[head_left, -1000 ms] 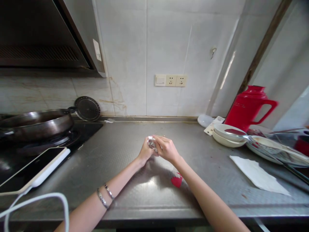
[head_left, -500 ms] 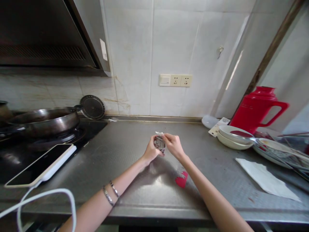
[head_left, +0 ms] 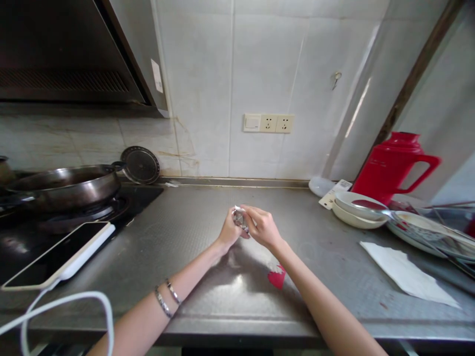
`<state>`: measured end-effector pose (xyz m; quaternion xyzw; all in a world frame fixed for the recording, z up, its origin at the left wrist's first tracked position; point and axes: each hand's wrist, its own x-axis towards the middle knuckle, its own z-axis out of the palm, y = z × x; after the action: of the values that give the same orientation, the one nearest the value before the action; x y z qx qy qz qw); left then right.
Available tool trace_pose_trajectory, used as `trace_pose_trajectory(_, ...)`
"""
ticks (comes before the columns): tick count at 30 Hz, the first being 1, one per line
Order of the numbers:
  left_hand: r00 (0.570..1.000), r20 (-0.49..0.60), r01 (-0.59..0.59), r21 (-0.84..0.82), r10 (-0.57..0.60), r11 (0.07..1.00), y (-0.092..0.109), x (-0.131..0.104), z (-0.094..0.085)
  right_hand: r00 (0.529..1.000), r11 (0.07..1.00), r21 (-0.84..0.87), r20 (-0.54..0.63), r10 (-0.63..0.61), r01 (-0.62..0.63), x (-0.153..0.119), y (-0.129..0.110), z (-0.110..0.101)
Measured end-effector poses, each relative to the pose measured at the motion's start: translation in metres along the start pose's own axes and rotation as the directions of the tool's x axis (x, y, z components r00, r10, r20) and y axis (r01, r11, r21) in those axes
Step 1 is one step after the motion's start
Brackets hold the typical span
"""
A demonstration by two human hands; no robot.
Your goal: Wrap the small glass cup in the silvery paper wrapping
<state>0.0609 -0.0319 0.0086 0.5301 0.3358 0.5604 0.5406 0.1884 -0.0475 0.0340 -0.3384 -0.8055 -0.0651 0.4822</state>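
From my end, the biggest thing is the metal table (head_left: 193,225). Then the stove (head_left: 143,199) on the L w/ a pan (head_left: 70,190) on it; neither hand is near. Red flask (head_left: 389,170) at the back R, stacked bowls (head_left: 345,215) just in front, white paper (head_left: 406,274) lying flat nearer me. All of that's apart from the work.

The hands meet over mid-table. L hand (head_left: 229,230) is curled round a small round thing (head_left: 241,221); R hand (head_left: 262,225) is bent in against it, fingertips pinching a white scrap, afaict. Red patch (head_left: 276,278) on the table, beside the R forearm, untouched.

Round thing: up in the L grip over the table, partly hidden by fingers, so can't ID it. White scrap (head_left: 238,209), smallest, sits at its top rim.

Progress: I'd say under way, not finished. Done: thing's in hand, scrap's at the rim. Left: neither's been set down yet. Can't tell how much is left beyond that.
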Motion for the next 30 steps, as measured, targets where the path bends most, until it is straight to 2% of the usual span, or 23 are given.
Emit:
trace_pose_trajectory(4, 0.998, 0.008, -0.059, -0.025, 0.059, 0.998, 0.003, -0.001, 0.001, 0.992, 0.990, -0.075, 0.028, -0.121, 0.123, 0.001, -0.003, -0.003)
trace_pose_trajectory(6, 0.999, -0.019, -0.046, -0.028, 0.046, 0.999, 0.005, -0.001, 0.001, 0.983, 0.981, -0.079, 0.050, -0.175, 0.179, 0.002, -0.005, -0.005)
trace_pose_trajectory(8, 0.999, -0.035, -0.002, -0.009, 0.002, 1.000, 0.006, -0.002, 0.001, 0.983, 0.982, -0.063, 0.065, -0.173, 0.178, 0.003, -0.005, -0.006)
trace_pose_trajectory(10, 0.999, -0.031, 0.039, 0.013, -0.038, 0.999, 0.006, -0.001, 0.001, 0.995, 0.995, -0.027, 0.039, -0.090, 0.091, 0.005, -0.004, -0.007)
trace_pose_trajectory(12, 0.999, -0.020, 0.036, 0.023, -0.035, 0.999, 0.005, -0.001, 0.001, 0.998, 0.998, 0.025, -0.010, 0.065, -0.065, 0.006, 0.000, -0.007)
trace_pose_trajectory(15, 1.000, 0.007, 0.002, 0.022, -0.003, 1.000, 0.003, 0.000, 0.001, 0.949, 0.945, 0.111, -0.044, 0.313, -0.307, 0.009, 0.009, -0.007)
trace_pose_trajectory(18, 0.999, 0.034, 0.016, 0.024, -0.017, 1.000, 0.004, 0.000, 0.001, 0.905, 0.884, 0.204, 0.027, 0.424, -0.421, 0.012, 0.015, -0.006)
trace_pose_trajectory(20, 1.000, 0.018, 0.024, 0.029, -0.024, 0.999, 0.006, 0.000, 0.000, 0.895, 0.862, 0.251, 0.048, 0.444, -0.441, 0.012, 0.014, -0.005)
trace_pose_trajectory(23, 0.998, -0.014, 0.059, 0.036, -0.058, 0.998, 0.011, 0.000, -0.001, 0.894, 0.864, 0.262, -0.007, 0.447, -0.430, 0.011, 0.009, -0.003)
trace_pose_trajectory(30, 0.992, -0.018, 0.123, 0.015, -0.123, 0.992, 0.023, -0.005, 0.001, 0.936, 0.929, 0.205, -0.107, 0.335, -0.309, 0.005, -0.001, 0.000)
